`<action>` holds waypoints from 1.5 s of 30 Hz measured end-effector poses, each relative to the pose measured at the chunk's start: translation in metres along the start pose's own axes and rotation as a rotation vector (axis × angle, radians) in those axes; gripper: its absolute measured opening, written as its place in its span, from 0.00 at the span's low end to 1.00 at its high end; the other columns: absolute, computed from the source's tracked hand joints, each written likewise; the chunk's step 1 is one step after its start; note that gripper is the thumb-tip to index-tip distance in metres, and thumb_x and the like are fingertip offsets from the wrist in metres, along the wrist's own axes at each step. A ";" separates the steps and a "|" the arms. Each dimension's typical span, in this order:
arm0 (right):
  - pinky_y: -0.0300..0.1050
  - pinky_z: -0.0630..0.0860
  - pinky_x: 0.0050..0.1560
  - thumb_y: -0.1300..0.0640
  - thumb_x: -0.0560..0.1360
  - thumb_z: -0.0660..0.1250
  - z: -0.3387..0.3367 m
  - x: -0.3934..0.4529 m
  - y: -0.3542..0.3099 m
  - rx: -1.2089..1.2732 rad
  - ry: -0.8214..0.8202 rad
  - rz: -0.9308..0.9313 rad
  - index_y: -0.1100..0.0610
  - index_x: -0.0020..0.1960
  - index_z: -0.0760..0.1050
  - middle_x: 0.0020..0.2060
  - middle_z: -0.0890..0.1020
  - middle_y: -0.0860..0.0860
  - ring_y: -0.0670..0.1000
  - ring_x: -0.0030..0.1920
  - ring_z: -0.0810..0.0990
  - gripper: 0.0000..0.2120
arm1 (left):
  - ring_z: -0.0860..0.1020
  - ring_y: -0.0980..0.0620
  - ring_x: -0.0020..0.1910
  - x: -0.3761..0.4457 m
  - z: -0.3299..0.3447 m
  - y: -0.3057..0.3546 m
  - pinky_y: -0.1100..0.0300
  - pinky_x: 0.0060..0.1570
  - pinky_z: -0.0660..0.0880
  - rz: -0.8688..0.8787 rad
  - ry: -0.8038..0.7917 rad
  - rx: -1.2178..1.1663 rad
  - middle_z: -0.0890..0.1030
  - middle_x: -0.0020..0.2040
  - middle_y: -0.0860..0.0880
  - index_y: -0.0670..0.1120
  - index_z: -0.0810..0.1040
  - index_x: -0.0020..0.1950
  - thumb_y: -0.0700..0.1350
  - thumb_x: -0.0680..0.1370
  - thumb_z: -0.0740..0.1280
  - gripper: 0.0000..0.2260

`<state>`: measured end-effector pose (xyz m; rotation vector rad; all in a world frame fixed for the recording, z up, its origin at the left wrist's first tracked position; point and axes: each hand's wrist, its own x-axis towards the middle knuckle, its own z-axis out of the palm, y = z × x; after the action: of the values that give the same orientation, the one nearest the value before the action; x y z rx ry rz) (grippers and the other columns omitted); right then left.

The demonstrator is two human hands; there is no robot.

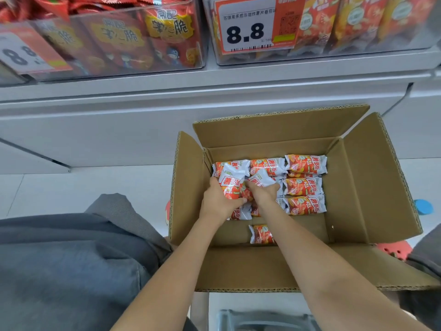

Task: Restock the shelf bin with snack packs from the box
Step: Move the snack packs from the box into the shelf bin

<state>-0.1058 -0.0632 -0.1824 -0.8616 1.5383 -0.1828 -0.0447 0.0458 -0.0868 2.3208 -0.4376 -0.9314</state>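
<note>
Reaching into an open corrugated cardboard box (358,168), we see both bare forearms extend to its far left part. Our left hand (218,201) is curled around an upright orange-and-white foil snack pack (230,185), fingers wrapped across its glossy front. Our right hand (262,193) is closed over a second, tilted pack (259,179); how firmly it grips we cannot tell. Further packs (304,185) (pillow-shaped, with crimped white ends) lie flat in rows on the box floor, and one single pack (261,234) lies apart near the front wall. The box flaps stand open, showing fluted edges. Above, on a pale grey shelf (214,91), stands a clear plastic bin (322,27) with similar orange packs and a price label (248,27) reading 8.8; a neighbouring bin (114,39) holds red packets. The floor (83,187) is pale tile.
</note>
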 end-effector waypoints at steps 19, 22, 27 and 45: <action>0.51 0.78 0.54 0.50 0.73 0.69 -0.151 -0.218 -0.205 0.014 -0.569 -0.625 0.57 0.64 0.67 0.56 0.80 0.59 0.56 0.51 0.81 0.23 | 0.80 0.50 0.41 -0.071 -0.129 0.186 0.54 0.37 0.81 0.576 0.002 -0.124 0.76 0.48 0.47 0.47 0.61 0.58 0.50 0.68 0.77 0.29; 0.49 0.72 0.49 0.43 0.69 0.73 -0.162 -0.240 -0.259 -0.007 -0.595 -0.621 0.55 0.56 0.69 0.48 0.72 0.62 0.58 0.42 0.74 0.24 | 0.79 0.49 0.49 -0.074 -0.137 0.210 0.53 0.50 0.79 0.548 -0.039 -0.309 0.76 0.53 0.45 0.45 0.57 0.67 0.50 0.68 0.77 0.37; 0.44 0.75 0.43 0.56 0.76 0.63 -0.154 -0.249 -0.332 -0.051 -0.458 -0.684 0.54 0.42 0.71 0.37 0.75 0.51 0.50 0.37 0.77 0.05 | 0.76 0.55 0.48 -0.071 -0.132 0.235 0.68 0.41 0.74 0.622 -0.159 -0.320 0.74 0.53 0.49 0.44 0.51 0.70 0.42 0.74 0.72 0.34; 0.40 0.72 0.61 0.61 0.67 0.77 -0.039 -0.147 -0.479 -0.069 -0.031 -1.348 0.68 0.62 0.71 0.61 0.77 0.57 0.51 0.58 0.76 0.28 | 0.76 0.56 0.53 -0.035 -0.122 0.257 0.57 0.50 0.76 0.700 0.290 -0.279 0.73 0.57 0.55 0.57 0.64 0.59 0.59 0.67 0.74 0.27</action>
<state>0.0404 -0.3258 0.2203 -1.8238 0.7033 -1.0670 -0.0036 -0.0854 0.1646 1.8013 -0.8561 -0.2861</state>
